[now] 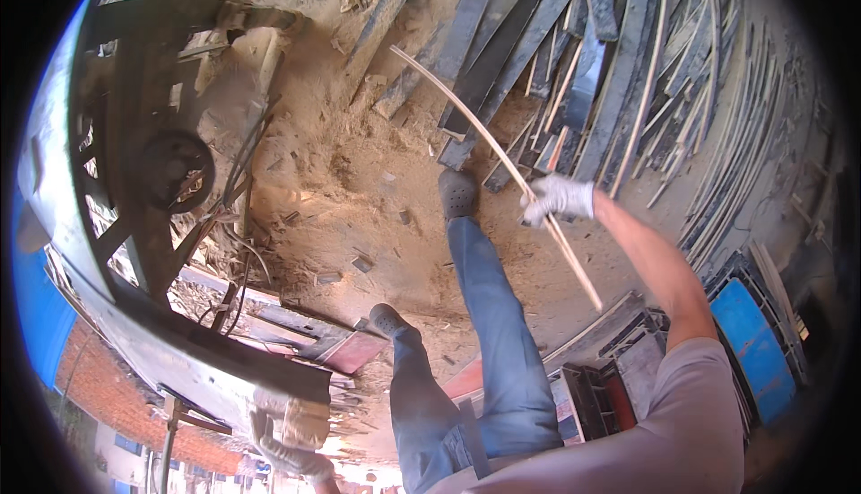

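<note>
A long, thin wooden strip [484, 133] is held out over the ground by my right hand [558, 200], which wears a pale work glove. My fingers close round it below its middle, and its two ends stick out free. At the lower left, my gloved left hand [296, 460] curls against a pale wood block [307, 422] at the near end of a long metal machine table [202, 359]. The edge of the picture blurs that hand's finer grip.
Dark boards [502, 36] lie spread across the far ground, with bundles of thin strips [735, 144] to their right. The machine's dark frame and wheel [177, 171] stand at left beside hanging cables. Sawdust and scraps cover the floor. A blue panel [752, 346] leans at right.
</note>
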`<state>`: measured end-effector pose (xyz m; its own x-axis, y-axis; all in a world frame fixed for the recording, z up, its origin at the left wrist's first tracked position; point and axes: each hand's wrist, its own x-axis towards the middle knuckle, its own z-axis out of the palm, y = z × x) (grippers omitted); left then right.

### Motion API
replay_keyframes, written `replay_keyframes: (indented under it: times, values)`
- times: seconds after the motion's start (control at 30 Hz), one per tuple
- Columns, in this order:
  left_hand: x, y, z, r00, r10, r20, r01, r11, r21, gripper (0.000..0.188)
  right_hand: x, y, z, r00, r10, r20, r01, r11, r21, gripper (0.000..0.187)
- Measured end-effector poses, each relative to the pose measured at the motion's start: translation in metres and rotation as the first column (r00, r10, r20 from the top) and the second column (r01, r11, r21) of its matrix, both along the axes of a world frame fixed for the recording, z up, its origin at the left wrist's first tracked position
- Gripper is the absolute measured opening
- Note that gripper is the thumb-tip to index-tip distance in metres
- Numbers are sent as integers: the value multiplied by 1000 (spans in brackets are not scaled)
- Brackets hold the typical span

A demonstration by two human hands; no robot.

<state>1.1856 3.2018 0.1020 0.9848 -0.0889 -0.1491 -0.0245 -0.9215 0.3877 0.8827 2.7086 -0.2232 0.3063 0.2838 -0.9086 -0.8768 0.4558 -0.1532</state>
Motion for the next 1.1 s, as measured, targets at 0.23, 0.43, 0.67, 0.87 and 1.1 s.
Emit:
replay_keyframes:
  times: [0.23,0.43,0.67,0.87,1.1]
  values:
    - [-3,-1,-19,989,-45,143,72,979,-192,57,23,8,275,933,281,224,-256,957,-137,65]
    - [7,-8,-5,965,-182,187,201,976,-88,40,114,5,392,562,824,74,-510,416,-753,99]
    - [7,3,-26,952,-54,302,112,978,-177,49,222,6,401,372,892,-256,0,-275,-961,63]
    - [9,11,-39,902,129,413,4,952,-306,59,283,4,397,177,882,-438,308,-472,-826,57]
    - [22,4,-19,901,101,422,38,951,-308,72,325,-5,383,109,884,-455,340,-463,-818,61]
